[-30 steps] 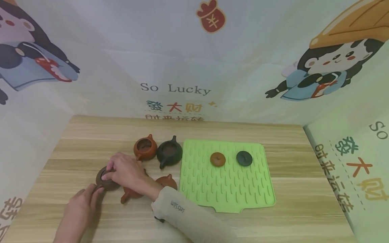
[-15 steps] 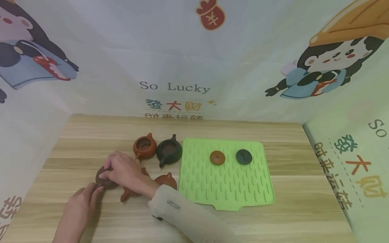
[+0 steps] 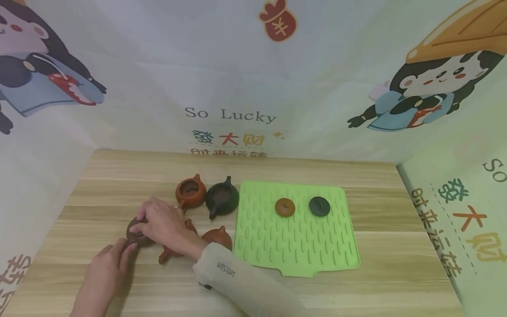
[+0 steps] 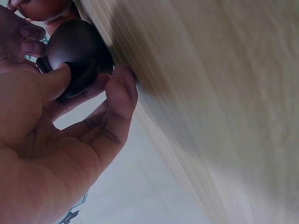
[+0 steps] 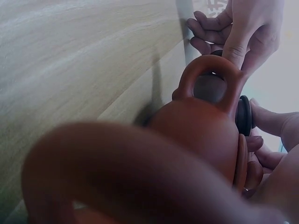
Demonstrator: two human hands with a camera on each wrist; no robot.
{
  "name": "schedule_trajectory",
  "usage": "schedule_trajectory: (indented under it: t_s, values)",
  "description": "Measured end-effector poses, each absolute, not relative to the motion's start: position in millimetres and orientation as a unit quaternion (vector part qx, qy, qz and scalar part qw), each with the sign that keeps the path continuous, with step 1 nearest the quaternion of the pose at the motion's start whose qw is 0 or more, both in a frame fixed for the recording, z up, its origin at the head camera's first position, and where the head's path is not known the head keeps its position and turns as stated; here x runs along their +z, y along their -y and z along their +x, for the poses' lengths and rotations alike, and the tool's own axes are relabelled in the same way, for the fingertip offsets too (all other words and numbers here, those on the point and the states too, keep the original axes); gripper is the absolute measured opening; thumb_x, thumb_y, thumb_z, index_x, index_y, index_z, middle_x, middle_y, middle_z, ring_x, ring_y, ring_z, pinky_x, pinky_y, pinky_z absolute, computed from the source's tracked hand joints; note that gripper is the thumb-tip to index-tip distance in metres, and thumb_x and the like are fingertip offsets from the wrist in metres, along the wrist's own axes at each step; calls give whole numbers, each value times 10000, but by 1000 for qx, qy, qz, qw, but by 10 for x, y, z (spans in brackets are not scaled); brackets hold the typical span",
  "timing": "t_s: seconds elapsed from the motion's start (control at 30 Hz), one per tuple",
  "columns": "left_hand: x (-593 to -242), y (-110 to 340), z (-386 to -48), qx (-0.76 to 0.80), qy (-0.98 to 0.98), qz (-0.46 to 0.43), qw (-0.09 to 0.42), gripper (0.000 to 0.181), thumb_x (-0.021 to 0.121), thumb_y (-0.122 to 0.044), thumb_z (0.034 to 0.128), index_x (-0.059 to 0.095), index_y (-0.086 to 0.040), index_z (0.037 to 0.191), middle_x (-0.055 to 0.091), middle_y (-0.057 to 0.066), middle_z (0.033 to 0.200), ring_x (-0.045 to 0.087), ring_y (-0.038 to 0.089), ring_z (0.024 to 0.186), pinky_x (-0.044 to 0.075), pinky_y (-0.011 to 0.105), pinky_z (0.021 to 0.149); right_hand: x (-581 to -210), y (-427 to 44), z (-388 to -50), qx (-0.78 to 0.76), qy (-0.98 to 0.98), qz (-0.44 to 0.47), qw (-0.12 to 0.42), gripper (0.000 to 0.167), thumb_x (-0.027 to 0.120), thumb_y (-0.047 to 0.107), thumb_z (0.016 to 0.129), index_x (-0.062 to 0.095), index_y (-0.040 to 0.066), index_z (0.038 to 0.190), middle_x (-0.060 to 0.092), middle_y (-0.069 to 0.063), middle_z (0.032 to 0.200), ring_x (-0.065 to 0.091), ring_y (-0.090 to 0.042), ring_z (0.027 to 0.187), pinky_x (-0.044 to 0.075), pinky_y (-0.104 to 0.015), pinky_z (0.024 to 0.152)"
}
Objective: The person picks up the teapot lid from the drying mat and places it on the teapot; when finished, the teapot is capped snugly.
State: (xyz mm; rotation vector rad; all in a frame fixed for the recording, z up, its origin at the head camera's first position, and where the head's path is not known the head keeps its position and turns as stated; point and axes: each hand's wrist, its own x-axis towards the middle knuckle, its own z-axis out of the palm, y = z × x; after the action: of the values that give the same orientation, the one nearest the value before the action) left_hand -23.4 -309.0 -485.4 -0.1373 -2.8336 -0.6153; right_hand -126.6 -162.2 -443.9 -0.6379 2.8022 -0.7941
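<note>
At the left of the table stands a small dark brown teapot (image 3: 136, 239). My left hand (image 3: 106, 266) pinches its handle between thumb and fingers; the left wrist view shows this grip on the dark handle (image 4: 83, 78). Over the teapot's top is my right hand (image 3: 164, 223), holding the dark lid (image 5: 244, 115) by its top, at the opening. Whether the lid sits fully down cannot be told, since fingers cover part of it. Beside the pot, partly under my right wrist, is a reddish-brown teapot (image 3: 168, 254).
Behind are an open orange-brown teapot (image 3: 191, 192) and an open black teapot (image 3: 222, 200). Another reddish teapot (image 3: 218, 237) is partly covered by my right sleeve. On the green mat (image 3: 297, 246) lie a brown lid (image 3: 285, 207) and a black lid (image 3: 319, 206).
Both hands stay at the dark brown teapot, with only slight finger movement at the lid. The whole head view shifts a little; the other teapots and lids keep their places.
</note>
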Motion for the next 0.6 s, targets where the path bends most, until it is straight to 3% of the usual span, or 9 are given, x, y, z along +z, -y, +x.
schedule_trajectory:
  t_s: [0.23,0.4,0.6]
  values:
    - [-4836,3082,-245,-215,970,-41,108,145,646,-5,1086,612,34,951,510,51,664,505,212,594,455,374,496,-4450,1637,-1259,-259,-939,-213,75,242,864,521,937,780,322,1045,672,226,1067,584,39,871,451,-228,768]
    - [-4842,3082,-245,-213,969,-47,112,141,653,5,1080,616,39,948,509,42,661,495,195,591,447,337,492,-4473,1645,-1256,-248,-942,-214,73,240,864,522,936,780,327,1048,667,232,1064,596,42,889,465,-232,783]
    - [-4847,3085,-245,-217,968,-44,118,129,661,8,1073,626,39,954,520,54,663,527,221,591,469,404,501,-4484,1637,-1253,-242,-943,-217,71,247,854,526,947,784,322,1067,661,226,1041,609,43,894,462,-230,782]
